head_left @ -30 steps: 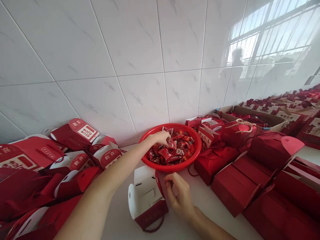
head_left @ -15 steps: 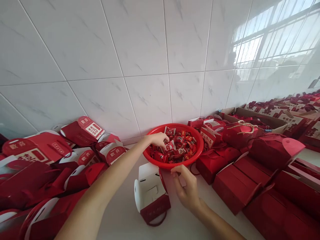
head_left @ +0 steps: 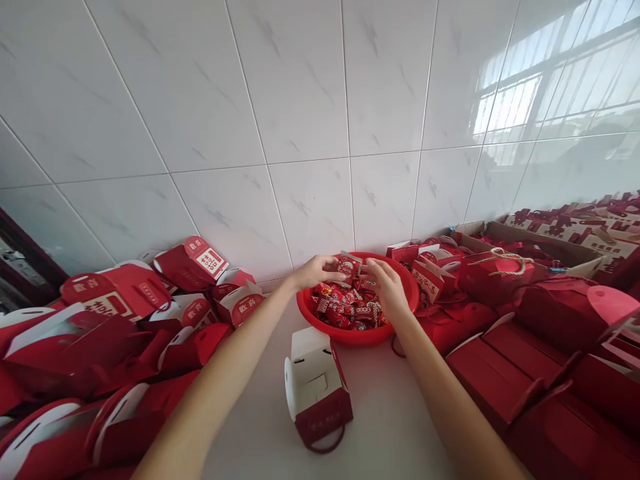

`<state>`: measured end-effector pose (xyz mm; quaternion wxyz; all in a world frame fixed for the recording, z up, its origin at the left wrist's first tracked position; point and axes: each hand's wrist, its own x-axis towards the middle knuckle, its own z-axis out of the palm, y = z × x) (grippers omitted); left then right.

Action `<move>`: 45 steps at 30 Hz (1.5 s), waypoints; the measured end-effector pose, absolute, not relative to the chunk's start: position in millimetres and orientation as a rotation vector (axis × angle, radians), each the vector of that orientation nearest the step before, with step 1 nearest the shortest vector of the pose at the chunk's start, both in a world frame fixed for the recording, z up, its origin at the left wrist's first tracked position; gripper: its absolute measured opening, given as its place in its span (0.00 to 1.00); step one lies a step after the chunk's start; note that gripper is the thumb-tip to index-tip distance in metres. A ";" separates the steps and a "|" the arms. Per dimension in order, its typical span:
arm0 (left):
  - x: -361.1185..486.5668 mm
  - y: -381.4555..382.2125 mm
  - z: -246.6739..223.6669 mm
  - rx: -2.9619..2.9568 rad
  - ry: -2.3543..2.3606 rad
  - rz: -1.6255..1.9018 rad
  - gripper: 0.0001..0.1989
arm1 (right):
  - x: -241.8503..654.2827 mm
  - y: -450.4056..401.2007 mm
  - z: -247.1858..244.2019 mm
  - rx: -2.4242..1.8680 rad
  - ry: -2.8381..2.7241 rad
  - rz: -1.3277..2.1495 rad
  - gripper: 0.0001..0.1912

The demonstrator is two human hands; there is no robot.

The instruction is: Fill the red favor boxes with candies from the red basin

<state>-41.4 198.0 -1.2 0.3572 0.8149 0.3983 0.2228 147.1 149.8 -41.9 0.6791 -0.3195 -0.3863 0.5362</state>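
A round red plastic basin (head_left: 360, 341) full of wrapped sweets (head_left: 345, 308) stands against the wall. Above the sweets, my left hand (head_left: 317, 272) pinches a small red-and-white printed packet (head_left: 349, 265) by its left side. The fingertips of my right hand (head_left: 387, 288) are closed at the packet's right edge, over the basin. Nearer to me, below the basin, a small dark red gift box (head_left: 323, 417) with a white inside stands with its top flaps up. Its inside shows bare, and a cord handle hangs at its front.
Many red gift boxes (head_left: 113, 293) are heaped on the left. More red boxes (head_left: 480, 373) crowd the right side, close to my right forearm. Behind them lies a cardboard carton (head_left: 575, 257) with red items inside. A tiled wall (head_left: 310, 193) closes off the back.
My right hand has moved up and forward from beside the gift box to the basin. My left hand has lifted a packet out of the sweets. The view has shifted slightly left.
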 end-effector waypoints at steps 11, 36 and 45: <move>-15.6 236.2 -28.7 2.469 1.271 0.213 0.17 | 153.5 166.7 -65.2 -0.762 -0.404 1.112 0.14; -31.3 269.3 -54.3 2.414 1.612 0.325 0.09 | 155.3 160.5 -51.6 -0.840 -0.298 1.194 0.08; -32.7 252.0 -55.3 2.060 1.261 1.020 0.25 | 154.1 161.9 -55.8 -0.807 -0.365 1.242 0.07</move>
